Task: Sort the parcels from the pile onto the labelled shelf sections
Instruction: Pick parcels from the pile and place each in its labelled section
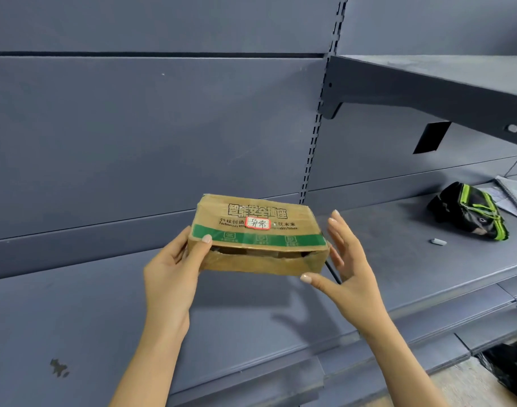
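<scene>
A brown cardboard parcel (pixel 258 235) with a green band, black print and a red-bordered white label is held above the grey shelf (pixel 75 318). My left hand (pixel 170 271) grips its left end, thumb on top. My right hand (pixel 344 265) is spread beside the parcel's right end, fingers straight and thumb under the lower right corner; whether it touches the box is unclear. The parcel's front flap gapes slightly.
A black pouch with green straps (pixel 471 212) and a spiral notebook (pixel 512 198) lie on the shelf section at the right, with a small grey stick (pixel 438 241) in front. An upper shelf (pixel 427 83) juts out at top right. A slotted upright (pixel 316 127) divides the sections.
</scene>
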`<state>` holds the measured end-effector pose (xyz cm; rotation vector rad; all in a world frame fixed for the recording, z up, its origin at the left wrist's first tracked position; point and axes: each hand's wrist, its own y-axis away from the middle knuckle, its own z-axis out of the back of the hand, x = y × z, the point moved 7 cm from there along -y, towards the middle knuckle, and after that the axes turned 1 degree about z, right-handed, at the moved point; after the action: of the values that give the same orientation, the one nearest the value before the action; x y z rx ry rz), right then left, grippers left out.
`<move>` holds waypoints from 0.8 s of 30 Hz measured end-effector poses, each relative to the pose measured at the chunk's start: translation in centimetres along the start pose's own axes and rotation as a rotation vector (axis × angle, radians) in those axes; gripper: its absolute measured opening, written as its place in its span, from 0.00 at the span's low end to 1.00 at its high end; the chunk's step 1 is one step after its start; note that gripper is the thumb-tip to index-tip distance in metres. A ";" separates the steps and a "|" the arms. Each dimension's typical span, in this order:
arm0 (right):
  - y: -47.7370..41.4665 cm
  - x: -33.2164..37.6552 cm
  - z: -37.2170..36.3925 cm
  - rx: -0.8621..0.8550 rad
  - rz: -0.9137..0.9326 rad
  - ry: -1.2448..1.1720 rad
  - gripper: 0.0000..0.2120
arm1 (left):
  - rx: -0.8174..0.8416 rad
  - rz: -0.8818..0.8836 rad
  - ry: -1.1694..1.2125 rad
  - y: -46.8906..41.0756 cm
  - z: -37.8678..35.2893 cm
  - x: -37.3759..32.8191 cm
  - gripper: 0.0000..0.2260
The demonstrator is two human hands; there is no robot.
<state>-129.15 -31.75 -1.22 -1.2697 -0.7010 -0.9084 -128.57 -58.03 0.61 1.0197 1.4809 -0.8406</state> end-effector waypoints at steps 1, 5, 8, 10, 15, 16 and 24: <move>0.1 -0.4 -0.1 -0.015 -0.066 -0.067 0.41 | -0.014 -0.006 0.014 0.2 0.0 0.1 0.10; 0.5 -1.8 -0.8 -0.047 -0.272 -0.190 0.38 | -0.064 0.001 0.069 0.5 0.3 0.8 0.13; 0.9 -2.1 -1.6 -0.024 -0.369 -0.253 0.39 | -0.089 -0.009 0.101 0.8 0.5 1.2 0.15; 1.1 -2.2 -1.8 -0.039 -0.423 -0.337 0.34 | -0.085 -0.023 0.105 0.9 0.7 1.4 0.17; 0.6 -2.0 -1.9 -0.068 -0.470 -0.467 0.26 | -0.043 -0.070 0.106 1.0 1.1 1.7 0.19; 0.5 -1.8 -1.9 -0.073 -0.467 -0.482 0.26 | -0.025 -0.072 0.111 1.0 1.1 1.8 0.19; 0.7 -0.7 -1.9 -0.133 -0.322 -0.533 0.40 | 0.096 -0.075 0.078 0.8 1.4 1.4 0.24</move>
<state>-128.95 -33.46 -2.51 -1.5659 -1.3106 -0.8884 -127.36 -58.85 -0.98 1.0839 1.5654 -0.9423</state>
